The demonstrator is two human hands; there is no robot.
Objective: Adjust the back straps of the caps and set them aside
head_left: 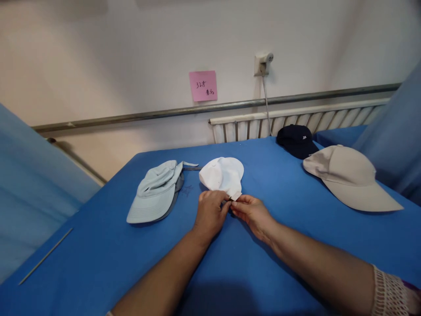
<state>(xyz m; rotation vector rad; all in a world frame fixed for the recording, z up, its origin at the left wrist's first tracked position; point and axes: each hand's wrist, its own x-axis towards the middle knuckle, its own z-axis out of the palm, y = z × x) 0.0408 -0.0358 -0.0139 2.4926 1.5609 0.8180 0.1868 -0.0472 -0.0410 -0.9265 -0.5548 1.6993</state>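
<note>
A white cap (222, 174) lies in the middle of the blue table, its back edge toward me. My left hand (213, 210) pinches that near edge with thumb and fingertips. Close beside it, my right hand (250, 214) is also closed, its fingertips pinching the cap's strap end. The two sets of fingertips almost meet, and a small dark bit shows between them, too small to name. To the left sits a light blue cap (157, 188) on top of a grey cap (179, 182), which is mostly hidden.
A beige cap (350, 173) and a navy cap (296, 139) lie at the right. A thin stick (46, 256) rests near the left edge. Behind the table (108, 245) are a radiator (243, 131), a metal pipe (148, 116) and a plugged-in cord (265, 98). Curtains hang on both sides.
</note>
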